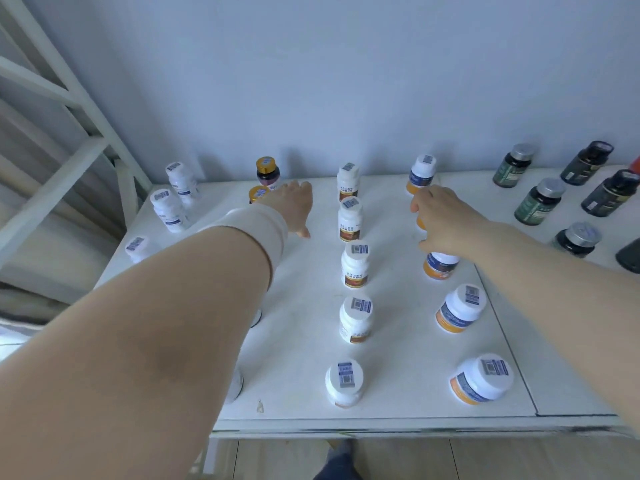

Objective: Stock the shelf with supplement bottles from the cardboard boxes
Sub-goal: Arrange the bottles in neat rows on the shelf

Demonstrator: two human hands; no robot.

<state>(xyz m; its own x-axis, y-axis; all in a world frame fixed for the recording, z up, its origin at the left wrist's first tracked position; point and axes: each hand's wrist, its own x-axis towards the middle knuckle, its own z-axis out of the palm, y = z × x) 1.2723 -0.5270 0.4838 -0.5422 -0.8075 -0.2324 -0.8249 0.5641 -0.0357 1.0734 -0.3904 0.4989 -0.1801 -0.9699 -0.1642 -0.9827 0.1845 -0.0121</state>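
The white shelf top (304, 341) carries rows of supplement bottles. My left hand (294, 207), palm down with fingers stretched forward, hovers right beside a gold-capped dark bottle (258, 193); a second one (267, 171) stands behind it. Down the middle runs a column of white bottles with red-brown labels (350, 219). My right hand (441, 221) reaches into the column of white bottles with blue-orange labels (460, 308), fingers and thumb curled over one of them, of which only an orange sliver (420, 223) shows. Another of these bottles (440, 268) stands just under my wrist.
White bottles with blue labels (169, 209) stand at the left edge, partly hidden by my left forearm. Dark green and black bottles (538, 202) fill the adjoining shelf panel on the right. A white frame (69, 109) rises at left; the wall is close behind.
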